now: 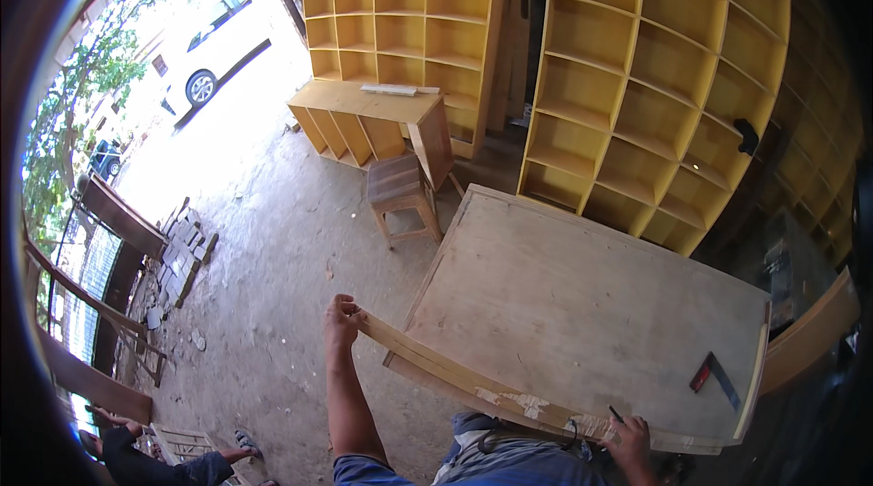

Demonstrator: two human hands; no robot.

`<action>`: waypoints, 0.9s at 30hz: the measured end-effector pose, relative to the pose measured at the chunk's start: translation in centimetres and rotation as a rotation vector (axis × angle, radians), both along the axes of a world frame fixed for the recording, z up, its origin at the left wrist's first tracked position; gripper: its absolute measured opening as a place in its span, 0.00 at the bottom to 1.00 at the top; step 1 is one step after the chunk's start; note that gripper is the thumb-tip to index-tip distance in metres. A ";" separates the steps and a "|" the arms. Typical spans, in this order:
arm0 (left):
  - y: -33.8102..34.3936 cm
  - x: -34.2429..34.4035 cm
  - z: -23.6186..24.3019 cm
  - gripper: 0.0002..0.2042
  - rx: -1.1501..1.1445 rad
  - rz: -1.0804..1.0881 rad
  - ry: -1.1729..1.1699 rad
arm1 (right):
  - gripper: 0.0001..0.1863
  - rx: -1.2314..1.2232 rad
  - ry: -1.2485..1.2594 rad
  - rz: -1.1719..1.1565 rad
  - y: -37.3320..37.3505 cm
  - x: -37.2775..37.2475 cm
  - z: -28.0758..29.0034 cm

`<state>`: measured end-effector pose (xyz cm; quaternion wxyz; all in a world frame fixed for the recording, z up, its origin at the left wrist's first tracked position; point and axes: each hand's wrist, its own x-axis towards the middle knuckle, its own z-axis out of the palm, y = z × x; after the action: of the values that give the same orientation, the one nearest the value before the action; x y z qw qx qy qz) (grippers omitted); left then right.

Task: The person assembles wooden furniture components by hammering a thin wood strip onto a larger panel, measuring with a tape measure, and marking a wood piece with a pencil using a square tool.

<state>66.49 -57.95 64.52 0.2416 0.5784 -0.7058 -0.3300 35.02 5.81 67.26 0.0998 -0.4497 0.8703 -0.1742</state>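
Left hand [343,317] gripped one end of a long wooden strip [473,383]; right hand [629,440] clasped the other, along the table [582,313] edge.

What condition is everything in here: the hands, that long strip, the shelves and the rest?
Left hand: gripping the strip's far end.
Right hand: resting on the strip's near end.
Wooden strip: lying along the table edge.
Table: mostly bare.
Shelf units: empty.
Stool: upright.

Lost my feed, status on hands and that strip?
Left hand grips long pale wooden strip at its end. Right hand holds the other end. Strip lies along plywood tabletop edge.
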 end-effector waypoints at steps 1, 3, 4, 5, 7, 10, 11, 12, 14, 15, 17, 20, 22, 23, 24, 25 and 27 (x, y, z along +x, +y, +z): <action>-0.1 0.2 0.0 0.23 -0.003 -0.005 -0.002 | 0.33 -0.003 -0.002 -0.005 -0.1 0.2 0.0; 0.1 0.0 -0.1 0.23 -0.129 -0.009 -0.004 | 0.35 0.008 0.046 -0.012 -0.2 0.4 0.0; 0.1 -0.3 0.0 0.23 -0.130 -0.028 -0.002 | 0.35 0.008 0.046 -0.032 -0.1 0.5 0.0; -0.2 -0.6 0.4 0.23 -0.083 -0.037 0.036 | 0.34 0.001 0.038 -0.033 -0.1 0.5 -0.1; -1.8 1.1 -1.1 0.22 -0.169 -0.053 0.097 | 0.32 -0.016 0.024 -0.016 -0.3 0.6 -0.3; -0.8 -0.2 -2.8 0.26 -0.546 -0.172 -0.012 | 0.29 0.033 0.053 -0.012 0.0 -0.2 -0.5; 1.1 -1.8 -3.0 0.26 -0.565 -0.208 0.038 | 0.29 0.033 0.024 -0.009 0.2 -0.2 -1.0; 3.9 -4.4 -1.7 0.25 -0.466 -0.261 0.025 | 0.29 0.023 0.002 -0.012 0.3 -0.4 -1.0; 10.5 -9.2 -1.0 0.24 -0.194 -0.562 0.059 | 0.30 0.002 0.039 0.015 0.0 -0.4 -0.6; 15.9 -12.1 0.6 0.25 -0.096 -0.720 0.152 | 0.30 0.021 0.007 0.010 -0.4 -0.4 -0.8; 25.7 -17.2 4.6 0.27 -0.018 -1.183 -0.005 | 0.31 0.040 -0.031 -0.035 0.0 -0.4 -1.2; 36.0 -20.9 4.7 0.31 -0.119 -1.582 0.047 | 0.31 -0.058 -0.042 -0.068 1.0 0.2 -1.6; 38.5 -21.5 4.6 0.31 -0.143 -1.614 -0.002 | 0.31 -0.070 -0.084 -0.068 1.5 0.5 -1.9; 39.4 -21.7 4.4 0.32 -0.159 -1.613 -0.043 | 0.31 -0.080 -0.084 -0.088 1.8 0.5 -2.0; 39.2 -21.6 4.0 0.31 -0.205 -1.604 -0.063 | 0.30 -0.124 -0.091 -0.090 1.5 0.7 -2.0; 39.0 -21.4 3.2 0.31 -0.211 -1.621 -0.084 | 0.30 -0.163 -0.102 -0.098 1.2 1.1 -1.8; 39.1 -21.5 2.5 0.30 -0.250 -1.579 -0.095 | 0.30 -0.195 -0.114 -0.098 1.6 0.8 -1.7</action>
<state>44.96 -18.87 67.07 -0.0307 -0.1100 -0.9481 -0.2968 35.78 7.38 65.58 0.0964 -0.4035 0.8631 -0.2882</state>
